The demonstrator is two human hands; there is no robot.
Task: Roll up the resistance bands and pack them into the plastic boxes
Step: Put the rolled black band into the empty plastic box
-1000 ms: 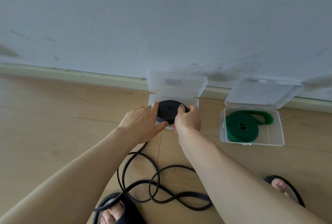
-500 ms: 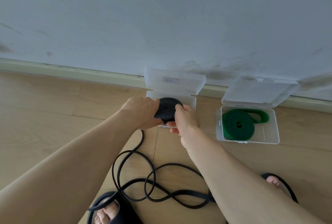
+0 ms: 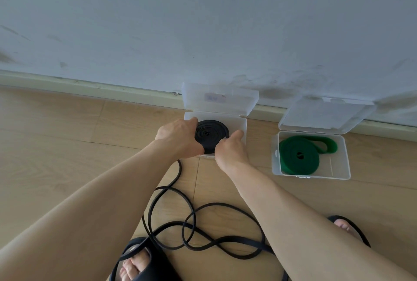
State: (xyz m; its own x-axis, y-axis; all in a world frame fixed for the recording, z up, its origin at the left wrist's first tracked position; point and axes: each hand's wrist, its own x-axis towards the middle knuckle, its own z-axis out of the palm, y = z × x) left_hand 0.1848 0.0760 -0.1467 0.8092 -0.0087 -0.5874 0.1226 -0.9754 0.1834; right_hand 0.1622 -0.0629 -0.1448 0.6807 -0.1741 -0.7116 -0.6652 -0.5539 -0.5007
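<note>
A black resistance band is partly rolled into a flat coil (image 3: 211,135) that sits over the open clear plastic box (image 3: 242,122) by the wall. My left hand (image 3: 178,137) grips the coil's left edge, and my right hand (image 3: 230,147) holds its right front edge with curled fingers. The loose rest of the black band (image 3: 191,219) trails from under my left hand in loops across the floor toward my feet. A second open box (image 3: 345,168) to the right holds a rolled green band (image 3: 299,155).
Both box lids (image 3: 220,100) lean back against the white wall and skirting board. Wooden floor lies all around. My feet in black sandals (image 3: 144,258) are at the bottom, the loose band passing over the left one.
Both hands have kept turning the black coil over the box; my right hand has shifted round to its right front edge and the coil now lies flatter.
</note>
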